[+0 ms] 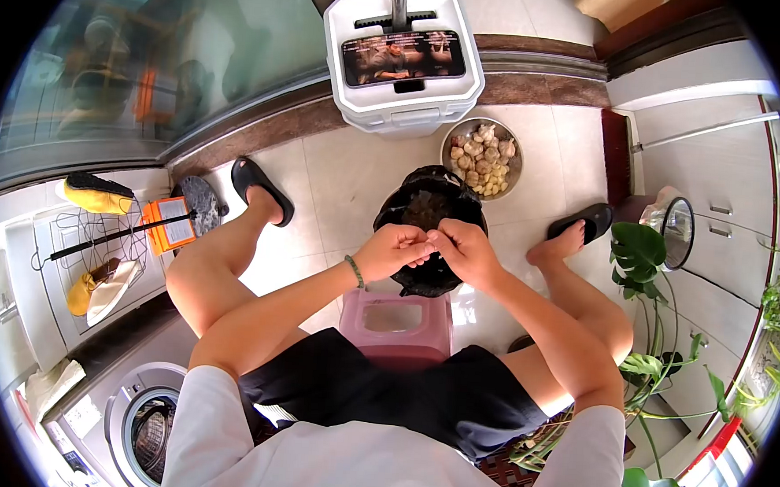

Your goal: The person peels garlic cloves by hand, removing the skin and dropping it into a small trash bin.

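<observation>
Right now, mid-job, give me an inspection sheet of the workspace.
Surface: pale tiled floor, sunlit in patches.
Job's things: metal bowl of garlic, whole bulbs and loose cloves; black bag lining a container beside it.
Clutter: phone on a pale bucket ahead; pink plastic piece between the legs.
Hands: left hand and right hand meet at the fingertips above the bag; whatever they pinch is too small to identify.
Cables: nothing seen.
Surroundings: washing machine on the left; plant and cabinets on the right.

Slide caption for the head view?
Bare left hand and right hand meet over open black plastic bag, near round metal bowl of whitish garlic.
</observation>
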Motion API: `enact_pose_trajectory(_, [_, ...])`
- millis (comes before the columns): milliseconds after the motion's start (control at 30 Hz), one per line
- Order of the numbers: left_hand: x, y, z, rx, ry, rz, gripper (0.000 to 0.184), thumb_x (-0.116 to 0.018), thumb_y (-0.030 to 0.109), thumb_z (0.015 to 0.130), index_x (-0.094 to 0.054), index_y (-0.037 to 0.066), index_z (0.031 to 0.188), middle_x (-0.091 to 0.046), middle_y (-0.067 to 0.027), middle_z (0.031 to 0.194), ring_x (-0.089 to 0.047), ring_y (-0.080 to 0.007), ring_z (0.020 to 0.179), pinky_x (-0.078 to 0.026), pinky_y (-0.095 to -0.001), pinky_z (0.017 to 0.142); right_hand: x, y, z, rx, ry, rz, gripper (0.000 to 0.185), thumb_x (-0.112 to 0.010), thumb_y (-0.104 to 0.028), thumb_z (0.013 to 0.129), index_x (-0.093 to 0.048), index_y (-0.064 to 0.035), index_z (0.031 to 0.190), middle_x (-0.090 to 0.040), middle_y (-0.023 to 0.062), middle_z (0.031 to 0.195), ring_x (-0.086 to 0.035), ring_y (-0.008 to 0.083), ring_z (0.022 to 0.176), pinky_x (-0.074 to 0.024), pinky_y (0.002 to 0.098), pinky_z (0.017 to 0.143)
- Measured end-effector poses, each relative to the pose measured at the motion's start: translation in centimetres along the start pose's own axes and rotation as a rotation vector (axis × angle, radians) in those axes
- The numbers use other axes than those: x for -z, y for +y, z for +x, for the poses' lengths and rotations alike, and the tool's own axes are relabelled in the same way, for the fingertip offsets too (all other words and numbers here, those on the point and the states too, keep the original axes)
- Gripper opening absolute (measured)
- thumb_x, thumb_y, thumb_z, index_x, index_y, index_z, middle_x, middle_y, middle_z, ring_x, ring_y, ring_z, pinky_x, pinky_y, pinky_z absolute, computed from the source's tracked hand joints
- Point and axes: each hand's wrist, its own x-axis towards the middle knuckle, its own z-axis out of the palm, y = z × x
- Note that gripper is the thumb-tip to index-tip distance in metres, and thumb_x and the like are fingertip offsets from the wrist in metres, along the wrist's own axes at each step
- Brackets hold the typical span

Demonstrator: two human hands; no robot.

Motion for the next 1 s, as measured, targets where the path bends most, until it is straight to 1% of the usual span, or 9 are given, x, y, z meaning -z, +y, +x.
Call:
enact_pose_trajectory(267, [-0.3,-0.3,0.0,-0.114,-0.020,-0.020,0.016,-0.058,0.012,0.098,-0.062,-0.002,0.104,-0.064,-0.0024,0.092,-0.059,-0.0082,0.083,-0.051,-0.0247,0.078,-0.3,0.5,0.0,-0.031,-0.058,0.087,0.030,-0.058,-0.014,0.096,-0.048,0.0010,0.072,-0.043,0.0071,0.061,-0.038,0.0130,0.056,-0.0349,0.0316,0.052])
enact_pose_trajectory(333, [-0.1,-0.8,0.1,-0.161,-0.011,0.040,0.016,-0.058,0.012,0.098,-0.063,-0.002,0.103,-0.065,-0.0031,0.091,-0.060,-0.0085,0.083,-0.051,-0.0246,0.077,-0.6,1.0,0.0,-0.045,-0.038,0.199,0.028,-0.061,-0.013,0.092,-0.052,0.0016,0.070,-0.046,0.0143,0.059,-0.041,0.0218,0.050,-0.0355,0.0354,0.049])
enact_pose_trajectory(367, [0.0,-0.9,0.1,-0.208,-0.002,0.099,0.016,-0.058,0.011,0.098,-0.064,-0.003,0.102,-0.066,-0.0037,0.090,-0.061,-0.0088,0.083,-0.052,-0.0244,0.076,-0.6,1.2,0.0,-0.043,-0.038,0.199,0.028,-0.061,-0.013,0.092,-0.052,0.0016,0.070,-0.046,0.0143,0.059,-0.041,0.0218,0.050,-0.0355,0.0354,0.049])
enact_pose_trajectory(567, [-0.8,1.5,-0.7,-0.118,0.068,0.287,0.018,-0.060,0.012,0.096,-0.067,-0.005,0.098,-0.068,-0.0057,0.084,-0.063,-0.0098,0.075,-0.053,-0.0242,0.067,-0.5,1.0,-0.1,-0.002,-0.017,0.073,0.026,-0.062,-0.010,0.091,-0.051,0.0016,0.070,-0.047,0.0145,0.060,-0.041,0.0218,0.051,-0.0353,0.0350,0.050])
enact_pose_trajectory(633, [-0.8,0.8,-0.8,-0.095,0.088,0.248,0.018,-0.061,0.012,0.096,-0.067,-0.005,0.099,-0.068,-0.0055,0.084,-0.063,-0.0095,0.075,-0.052,-0.0243,0.066,-0.5,0.2,-0.1,0.122,-0.033,-0.033,0.026,-0.062,-0.010,0.090,-0.050,0.0012,0.069,-0.047,0.0144,0.061,-0.041,0.0227,0.052,-0.0350,0.0353,0.049])
enact_pose_trajectory(767, [-1.2,1.5,-0.7,-0.083,0.168,0.130,0.019,-0.060,0.011,0.096,-0.067,-0.004,0.103,-0.069,-0.0048,0.085,-0.062,-0.0083,0.075,-0.052,-0.0238,0.067,0.0,-0.1,0.3,0.066,0.013,0.117,0.026,-0.060,-0.010,0.092,-0.050,0.0011,0.071,-0.045,0.0129,0.060,-0.041,0.0208,0.053,-0.0360,0.0339,0.051])
enact_pose_trajectory(833, [-0.3,1.0,-0.1,-0.167,0.251,0.132,0.020,-0.060,0.011,0.096,-0.067,-0.004,0.107,-0.068,-0.0038,0.088,-0.061,-0.0076,0.076,-0.051,-0.0231,0.068,0.3,0.1,0.5,-0.058,0.113,0.123,0.024,-0.059,-0.011,0.094,-0.051,0.0013,0.075,-0.044,0.0099,0.061,-0.042,0.0172,0.055,-0.0371,0.0319,0.053])
enact_pose_trajectory(867, [0.2,0.6,0.3,-0.272,0.300,0.183,0.019,-0.062,0.010,0.094,-0.068,-0.004,0.106,-0.068,-0.0058,0.088,-0.063,-0.0087,0.075,-0.051,-0.0230,0.067,0.0,0.7,0.6,-0.035,0.133,0.116,0.019,-0.058,-0.011,0.095,-0.053,0.0009,0.080,-0.045,0.0068,0.063,-0.043,0.0140,0.057,-0.0374,0.0298,0.055])
enact_pose_trajectory(1000, [0.4,1.7,0.2,-0.405,0.270,0.193,0.018,-0.062,0.006,0.094,-0.068,-0.003,0.107,-0.067,-0.0065,0.091,-0.063,-0.0110,0.077,-0.051,-0.0236,0.069,-0.1,1.2,0.5,-0.121,0.102,0.170,0.008,-0.059,-0.007,0.093,-0.059,-0.0004,0.090,-0.050,0.0057,0.067,-0.048,0.0128,0.060,-0.0395,0.0282,0.056])
